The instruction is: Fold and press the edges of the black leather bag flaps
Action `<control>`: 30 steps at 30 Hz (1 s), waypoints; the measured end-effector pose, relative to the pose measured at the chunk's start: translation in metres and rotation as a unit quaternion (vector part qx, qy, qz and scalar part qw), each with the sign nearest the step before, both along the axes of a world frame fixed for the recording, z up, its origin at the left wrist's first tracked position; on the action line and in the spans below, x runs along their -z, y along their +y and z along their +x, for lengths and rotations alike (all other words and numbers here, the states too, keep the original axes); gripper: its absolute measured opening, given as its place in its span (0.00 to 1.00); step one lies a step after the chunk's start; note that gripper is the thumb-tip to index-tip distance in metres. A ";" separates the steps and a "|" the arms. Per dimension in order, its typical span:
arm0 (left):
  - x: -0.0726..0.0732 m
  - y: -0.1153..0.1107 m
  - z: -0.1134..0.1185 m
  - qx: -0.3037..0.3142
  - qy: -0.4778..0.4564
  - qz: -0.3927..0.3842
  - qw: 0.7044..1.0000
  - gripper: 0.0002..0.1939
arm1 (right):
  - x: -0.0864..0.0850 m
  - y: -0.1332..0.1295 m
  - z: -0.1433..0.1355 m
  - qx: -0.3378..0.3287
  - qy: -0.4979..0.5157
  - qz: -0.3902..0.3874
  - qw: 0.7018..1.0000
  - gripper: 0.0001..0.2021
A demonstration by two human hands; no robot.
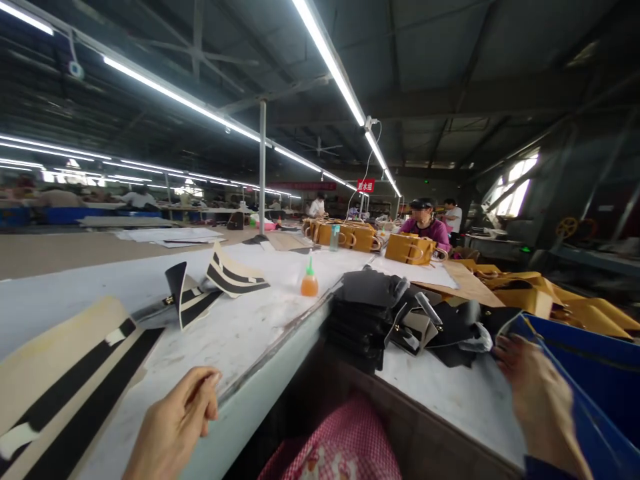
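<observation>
My left hand [175, 420] hangs over the near edge of the white-covered table [250, 333], its fingers curled in; nothing shows in it. At the right, my right hand [537, 393] is beside the rim of a blue bin [590, 360], at the end of a heap of black leather pieces [450, 333]. It is blurred, and whether its fingertips hold a piece cannot be made out. Left of that heap is a stack of black pieces [357, 320]. Beige panels with black strips [70, 367] lie on the table at the left, and smaller curled ones [235, 273] lie farther back.
A bottle of orange liquid with a green tip [309, 285] stands mid-table. Tan bags [407, 248] stand at the back, near a person in purple [435, 230]. Yellow-brown pieces [560, 297] are piled behind the blue bin. A metal post [263, 167] rises from the table.
</observation>
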State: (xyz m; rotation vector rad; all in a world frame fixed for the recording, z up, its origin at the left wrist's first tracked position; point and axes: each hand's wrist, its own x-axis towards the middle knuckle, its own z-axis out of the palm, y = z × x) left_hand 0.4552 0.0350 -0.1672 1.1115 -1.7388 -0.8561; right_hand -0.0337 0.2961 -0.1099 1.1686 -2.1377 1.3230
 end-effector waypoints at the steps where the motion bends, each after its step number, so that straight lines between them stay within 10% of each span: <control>1: 0.003 -0.001 -0.001 0.012 0.001 0.020 1.000 0.25 | 0.007 -0.030 -0.005 0.017 -0.004 -0.017 1.000 0.23; 6: 0.013 -0.004 -0.006 0.012 0.005 0.054 0.998 0.25 | 0.026 -0.189 0.004 -0.043 0.019 0.075 0.996 0.18; 10: 0.012 -0.003 -0.007 0.013 0.011 0.055 0.998 0.27 | 0.017 -0.255 0.023 -0.061 0.074 0.185 0.978 0.20; 19: 0.013 0.000 -0.006 0.015 0.005 0.050 0.999 0.24 | -0.008 -0.270 0.011 -0.053 0.020 0.314 0.948 0.14; 30: 0.004 0.007 -0.006 0.020 -0.014 0.060 0.998 0.23 | -0.011 -0.273 -0.014 -0.123 -0.121 0.251 0.953 0.13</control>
